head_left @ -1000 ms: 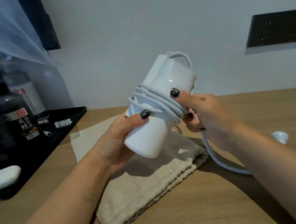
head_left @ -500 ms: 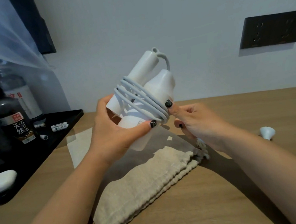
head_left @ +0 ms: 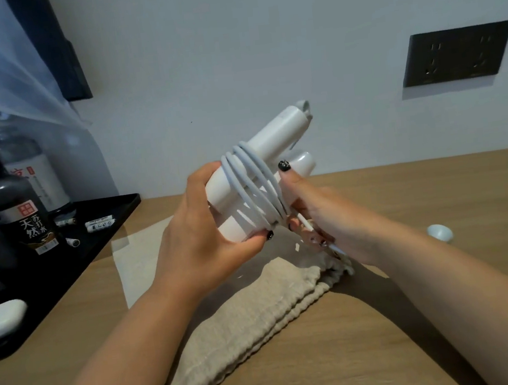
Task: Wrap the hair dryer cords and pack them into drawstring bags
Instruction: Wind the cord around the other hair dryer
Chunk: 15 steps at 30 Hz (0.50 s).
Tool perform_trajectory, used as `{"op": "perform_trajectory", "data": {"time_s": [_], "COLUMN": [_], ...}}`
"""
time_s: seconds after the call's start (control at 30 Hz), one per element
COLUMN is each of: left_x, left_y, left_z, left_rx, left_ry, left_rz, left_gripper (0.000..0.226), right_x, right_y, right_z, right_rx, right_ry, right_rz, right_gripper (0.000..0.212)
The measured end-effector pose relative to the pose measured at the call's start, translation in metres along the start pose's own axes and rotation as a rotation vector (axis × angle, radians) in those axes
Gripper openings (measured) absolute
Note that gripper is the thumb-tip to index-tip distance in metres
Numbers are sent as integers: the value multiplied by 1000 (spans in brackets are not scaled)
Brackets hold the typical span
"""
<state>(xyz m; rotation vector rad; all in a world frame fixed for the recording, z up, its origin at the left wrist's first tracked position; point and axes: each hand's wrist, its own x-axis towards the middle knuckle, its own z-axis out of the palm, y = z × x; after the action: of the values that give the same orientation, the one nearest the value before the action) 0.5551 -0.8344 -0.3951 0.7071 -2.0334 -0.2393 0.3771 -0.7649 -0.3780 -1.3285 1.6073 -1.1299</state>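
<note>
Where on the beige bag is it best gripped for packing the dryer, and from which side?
Grip the bag at its gathered drawstring mouth, coming from above on the right. That end lies nearest the right hand, and the bag lies flat.

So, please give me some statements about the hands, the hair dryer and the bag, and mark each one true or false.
1. The left hand grips the hair dryer. True.
2. The cord hangs loose, unwrapped. False: it is coiled around the dryer.
3. The dryer is inside the drawstring bag. False: the bag lies flat on the table beneath it.
4. The right hand touches the coils. True.
5. A dark wall socket panel is on the wall. True.
</note>
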Motion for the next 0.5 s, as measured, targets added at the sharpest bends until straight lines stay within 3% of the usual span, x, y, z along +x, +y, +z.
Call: {"op": "perform_trajectory", "data": {"time_s": [0.1, 0.23, 0.33, 0.5], "left_x": [0, 4, 6, 5], "left_y": [1, -4, -4, -5], "left_z": [2, 2, 7, 10], "left_rx": [156, 313, 375, 313], "left_ry": [-4, 63, 92, 0], "left_rz": [127, 308, 453, 406], "left_gripper": [99, 85, 70, 77], "right_x": [-6, -11, -13, -12], "right_y": [-7, -12, -14, -13], "right_z": [1, 1, 4, 4], "right_rx": [103, 324, 418, 367], "right_ry": [-35, -97, -46, 132], "right_rz": [29, 45, 87, 22], "right_gripper": [72, 90, 84, 57]}}
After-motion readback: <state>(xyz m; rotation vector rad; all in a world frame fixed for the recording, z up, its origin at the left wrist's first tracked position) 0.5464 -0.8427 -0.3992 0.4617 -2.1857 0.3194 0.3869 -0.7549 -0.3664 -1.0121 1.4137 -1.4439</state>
